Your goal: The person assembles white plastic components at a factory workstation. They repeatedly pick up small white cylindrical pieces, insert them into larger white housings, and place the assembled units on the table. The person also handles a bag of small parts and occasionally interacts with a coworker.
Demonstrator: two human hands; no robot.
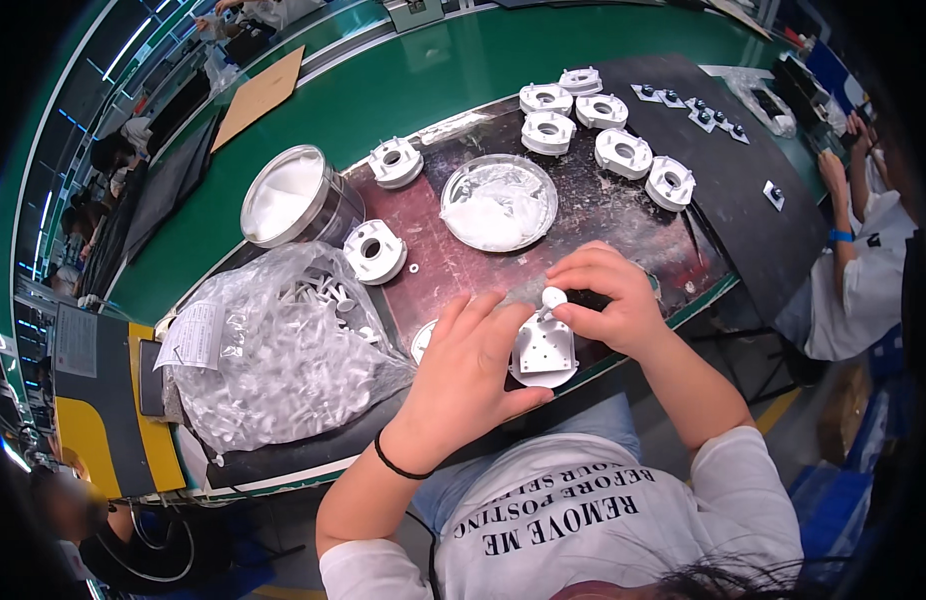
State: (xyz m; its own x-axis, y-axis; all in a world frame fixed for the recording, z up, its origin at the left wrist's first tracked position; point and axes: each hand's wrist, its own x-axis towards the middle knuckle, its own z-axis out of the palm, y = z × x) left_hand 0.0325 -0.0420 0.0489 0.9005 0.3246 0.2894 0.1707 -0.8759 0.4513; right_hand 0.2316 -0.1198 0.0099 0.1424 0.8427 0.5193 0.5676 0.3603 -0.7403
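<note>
White plastic housing (544, 350) sits at the near edge of the dark work mat (623, 215), gripped from the left by the left hand (470, 365), fingers curled around it. Right hand (608, 298) pinches a small white peg (553, 297) over its top, beside the shallow dish of white grease (498, 202).
</note>
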